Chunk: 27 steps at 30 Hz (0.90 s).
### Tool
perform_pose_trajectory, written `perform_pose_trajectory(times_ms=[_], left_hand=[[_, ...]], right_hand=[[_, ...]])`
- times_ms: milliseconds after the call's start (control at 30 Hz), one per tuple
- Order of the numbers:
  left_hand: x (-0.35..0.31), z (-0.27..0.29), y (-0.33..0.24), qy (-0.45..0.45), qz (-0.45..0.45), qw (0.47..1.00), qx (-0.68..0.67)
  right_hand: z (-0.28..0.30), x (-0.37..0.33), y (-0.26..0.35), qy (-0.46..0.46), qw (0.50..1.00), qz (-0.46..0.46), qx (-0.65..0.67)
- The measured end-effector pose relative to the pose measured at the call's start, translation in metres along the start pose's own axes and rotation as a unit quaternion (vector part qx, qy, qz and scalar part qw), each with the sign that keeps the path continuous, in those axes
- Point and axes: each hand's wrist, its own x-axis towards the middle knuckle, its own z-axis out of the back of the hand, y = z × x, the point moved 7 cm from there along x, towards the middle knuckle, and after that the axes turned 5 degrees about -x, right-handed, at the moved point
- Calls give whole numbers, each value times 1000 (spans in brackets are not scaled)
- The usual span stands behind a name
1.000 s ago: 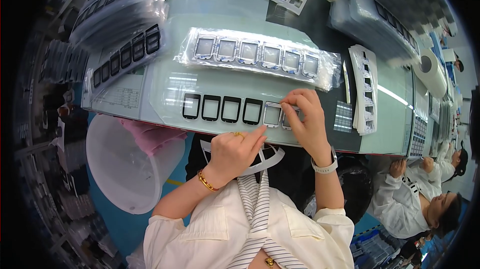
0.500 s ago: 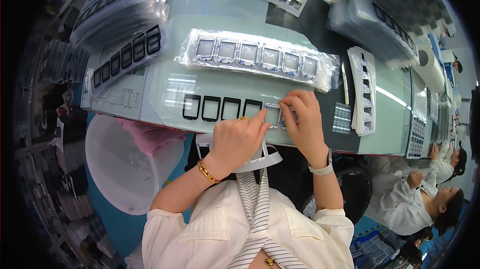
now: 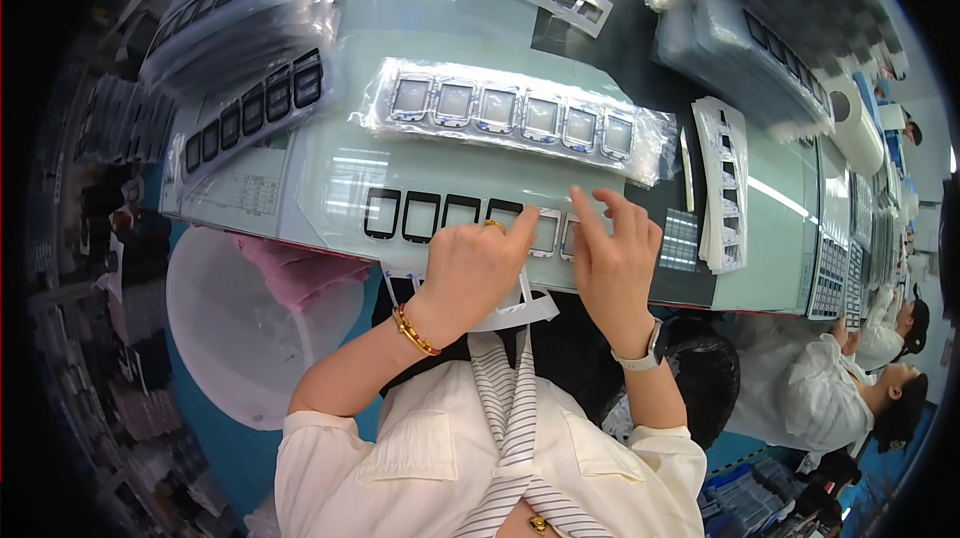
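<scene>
A row of small rectangular black frames (image 3: 421, 196) lies along the near edge of the glass-topped table (image 3: 340, 153). At its right end, two frames (image 3: 543, 252) look pale or white-edged. My left hand (image 3: 470, 263) is closed over the row, its index fingertip at a pale frame. From under its curled fingers hangs a white cut-out strip (image 3: 515, 315), apparently gripped there; the fingers' undersides are hidden. My right hand (image 3: 618, 253) is raised just right of the row, fingers apart, fingertips slightly blurred, with nothing visible in it.
Beyond the row lies a clear plastic tray of frames (image 3: 497, 110). Bagged stacks stand at back left (image 3: 255, 13) and back right (image 3: 745, 48). White cut-out strips (image 3: 712, 188) are piled at right. A white tub (image 3: 215, 338) with pink cloth (image 3: 295, 273) stands left; co-workers (image 3: 820, 393) sit right.
My right hand has lifted off the pale frames, moving slightly right, and its pinched fingers have spread. My left hand stays nearly in place; the white strip under it shifts slightly left.
</scene>
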Motion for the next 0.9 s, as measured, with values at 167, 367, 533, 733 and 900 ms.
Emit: perform_pose_trajectory(times_ms=[167,367,533,733,900], left_hand=[[-4,1,4,-12,6,999,-35],[-11,27,-2,-59,60,957,-277],[-33,32,13,-12,53,931,-360],[-44,33,24,34,78,935,-344],[-46,32,25,55,92,934,-341]], right_hand=[[15,-3,-2,-8,995,-5,104],[5,-20,22,161,903,-15,398],[-2,-25,10,209,894,-83,387],[7,-15,23,170,908,4,384],[5,-13,27,168,901,11,400]])
